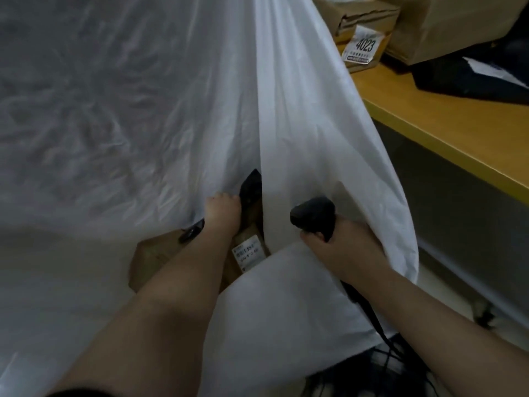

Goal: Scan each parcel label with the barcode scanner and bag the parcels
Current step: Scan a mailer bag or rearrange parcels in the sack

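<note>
Just inside the mouth of the big white plastic bag (pixel 300 124), a brown cardboard parcel (pixel 154 253) with a white label (pixel 249 251) lies under the left hand (pixel 221 210), whose fingers curl around a flat black parcel (pixel 252 186). The right hand (pixel 343 253) grips the barcode scanner (pixel 313 217) against the bag's rim. Well to the right stands a wooden table (pixel 443 124) carrying cardboard boxes (pixel 357 12), one labelled 4023.

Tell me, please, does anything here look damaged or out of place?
Yes. The cardboard box on the wooden shelf looks crushed and torn along its front, and the label marked 4023 beneath it sits crooked and curled. Nothing else stands out.
</note>
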`<state>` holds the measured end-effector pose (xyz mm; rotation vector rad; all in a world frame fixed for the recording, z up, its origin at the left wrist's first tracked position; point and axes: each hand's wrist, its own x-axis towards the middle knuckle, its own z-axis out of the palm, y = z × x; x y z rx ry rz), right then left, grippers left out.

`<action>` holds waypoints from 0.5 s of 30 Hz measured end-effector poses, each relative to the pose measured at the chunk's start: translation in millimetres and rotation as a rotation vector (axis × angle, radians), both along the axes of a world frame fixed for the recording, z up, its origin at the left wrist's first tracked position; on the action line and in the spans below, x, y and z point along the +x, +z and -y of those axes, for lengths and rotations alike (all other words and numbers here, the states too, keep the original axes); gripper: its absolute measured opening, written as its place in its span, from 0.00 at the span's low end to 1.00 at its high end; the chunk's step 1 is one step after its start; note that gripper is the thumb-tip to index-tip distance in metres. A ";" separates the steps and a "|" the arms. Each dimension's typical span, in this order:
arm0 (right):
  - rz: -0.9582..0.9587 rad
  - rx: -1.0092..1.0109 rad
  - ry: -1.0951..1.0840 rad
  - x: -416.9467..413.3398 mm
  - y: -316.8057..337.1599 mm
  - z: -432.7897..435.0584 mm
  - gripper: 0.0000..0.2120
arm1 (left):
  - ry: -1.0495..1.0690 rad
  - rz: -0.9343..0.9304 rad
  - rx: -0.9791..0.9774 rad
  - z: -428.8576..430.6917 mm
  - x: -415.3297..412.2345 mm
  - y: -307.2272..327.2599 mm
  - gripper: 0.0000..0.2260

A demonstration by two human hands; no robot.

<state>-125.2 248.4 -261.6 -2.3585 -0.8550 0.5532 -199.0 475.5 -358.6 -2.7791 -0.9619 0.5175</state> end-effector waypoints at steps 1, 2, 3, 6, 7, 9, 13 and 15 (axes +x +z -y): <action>0.000 0.017 -0.001 -1.5 0.6 -0.4 0.17 | 0.007 0.042 0.012 3.0 -1.2 6.6 0.15; 0.002 0.034 0.000 -3.3 2.4 -0.2 0.17 | 0.013 0.077 0.020 7.1 -2.3 14.2 0.14; -0.001 0.050 0.004 -5.4 4.6 0.4 0.18 | 0.014 0.106 0.025 12.5 -3.5 23.8 0.13; -0.039 0.109 0.032 -14.8 17.0 9.1 0.18 | -0.001 0.216 0.042 36.7 -8.4 58.2 0.11; -0.043 0.123 0.041 -18.2 23.0 14.7 0.18 | -0.014 0.248 0.046 47.4 -10.0 72.2 0.11; -0.015 0.155 0.032 -24.2 38.7 30.6 0.18 | -0.049 0.316 0.064 71.5 -11.8 101.8 0.11; 0.075 0.185 -0.084 -25.4 78.1 78.8 0.15 | -0.161 0.479 0.110 126.7 -6.6 155.1 0.12; 0.110 0.216 -0.169 -20.4 94.5 109.3 0.14 | -0.248 0.579 0.107 159.6 1.2 179.5 0.15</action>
